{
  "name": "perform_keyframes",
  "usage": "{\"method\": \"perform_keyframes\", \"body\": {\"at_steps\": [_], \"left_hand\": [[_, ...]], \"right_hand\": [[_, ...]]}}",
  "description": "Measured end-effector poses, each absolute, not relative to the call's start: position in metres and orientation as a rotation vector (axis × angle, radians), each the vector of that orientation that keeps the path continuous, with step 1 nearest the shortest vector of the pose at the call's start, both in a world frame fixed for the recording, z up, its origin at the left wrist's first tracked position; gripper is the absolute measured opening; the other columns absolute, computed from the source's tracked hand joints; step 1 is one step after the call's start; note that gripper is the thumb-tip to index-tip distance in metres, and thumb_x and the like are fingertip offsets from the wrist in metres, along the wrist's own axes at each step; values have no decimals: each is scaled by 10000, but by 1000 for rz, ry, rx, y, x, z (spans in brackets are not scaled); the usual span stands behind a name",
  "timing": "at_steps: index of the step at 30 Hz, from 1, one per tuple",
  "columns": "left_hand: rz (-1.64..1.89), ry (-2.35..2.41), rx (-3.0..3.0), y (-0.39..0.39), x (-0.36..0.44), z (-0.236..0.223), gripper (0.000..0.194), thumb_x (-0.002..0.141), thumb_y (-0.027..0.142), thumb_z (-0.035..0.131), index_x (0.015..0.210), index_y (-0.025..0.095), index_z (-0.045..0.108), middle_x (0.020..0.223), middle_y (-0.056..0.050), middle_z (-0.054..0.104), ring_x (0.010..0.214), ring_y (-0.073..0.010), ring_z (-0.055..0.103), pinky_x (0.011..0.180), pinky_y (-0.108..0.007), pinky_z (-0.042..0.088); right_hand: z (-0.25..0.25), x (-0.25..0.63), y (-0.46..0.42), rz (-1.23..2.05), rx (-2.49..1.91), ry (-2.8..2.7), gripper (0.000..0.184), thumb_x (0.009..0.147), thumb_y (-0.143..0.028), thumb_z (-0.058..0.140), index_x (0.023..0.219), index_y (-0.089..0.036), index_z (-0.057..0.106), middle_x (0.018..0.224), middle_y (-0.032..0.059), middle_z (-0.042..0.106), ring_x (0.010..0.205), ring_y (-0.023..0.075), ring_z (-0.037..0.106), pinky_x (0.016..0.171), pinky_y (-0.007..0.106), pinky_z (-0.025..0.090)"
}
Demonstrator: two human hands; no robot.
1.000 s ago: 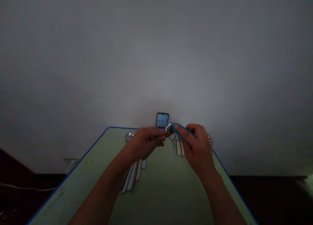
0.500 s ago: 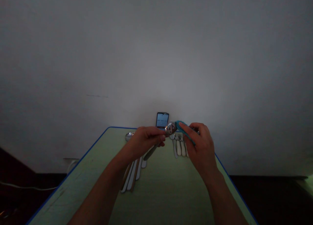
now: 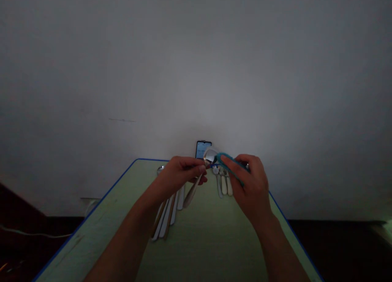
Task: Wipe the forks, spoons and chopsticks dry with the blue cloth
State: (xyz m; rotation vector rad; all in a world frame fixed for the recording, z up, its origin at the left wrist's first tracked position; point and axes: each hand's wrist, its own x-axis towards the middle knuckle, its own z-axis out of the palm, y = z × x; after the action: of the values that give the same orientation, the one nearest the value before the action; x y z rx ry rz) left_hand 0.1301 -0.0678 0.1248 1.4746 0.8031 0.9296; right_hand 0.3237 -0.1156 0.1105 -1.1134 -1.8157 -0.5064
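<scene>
Spoon [image 3: 210, 156]: since its bowl had to be within reach of both hands, it was up above the table [image 3: 208, 241], between them, with the handle sloping down toward the person.
Left hand [image 3: 180, 171]: the fingers were pinched narrow on the spoon near the neck. A grip so close to the bowl made sense for steadiness, as the pad's push would have twisted it less than if held by the handle's end.
Right hand [image 3: 253, 184]: thumb and fingers were closed around the pad, the forefinger stretched along its top, a good way to send pressure to the tip.
Pad [image 3: 225, 158]: blue and soft-looking, perhaps a sponge or folded cloth, though the dim light hid which; its front edge met the bowl's right side.
Handles [image 3: 165, 220]: pale and brown ones lay side by side at the left, ends toward the person, an order that suited picking up singly. The left arm covered part of them.
Forks [image 3: 226, 186]: these lay on the right, handles nearest the person, partly behind the right hand, well apart from the left row, which kept the two groups distinct.
Phone [image 3: 200, 149]: it leaned on the wall [image 3: 202, 69], screen lit, placed for easy viewing.
</scene>
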Motion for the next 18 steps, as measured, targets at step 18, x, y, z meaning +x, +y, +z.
{"method": "perform_keyframes", "body": {"at_steps": [18], "left_hand": [[902,780,1632,-63,133,123,158,771,256,595,834,131,670,667,-8,644,628,-121,609,648,-262,502]], "right_hand": [[114,322,-115,-670,-1144,-1964,363,843,-123,480,1151,-284,586,963,71,512,848,192,449,715,357,380]]}}
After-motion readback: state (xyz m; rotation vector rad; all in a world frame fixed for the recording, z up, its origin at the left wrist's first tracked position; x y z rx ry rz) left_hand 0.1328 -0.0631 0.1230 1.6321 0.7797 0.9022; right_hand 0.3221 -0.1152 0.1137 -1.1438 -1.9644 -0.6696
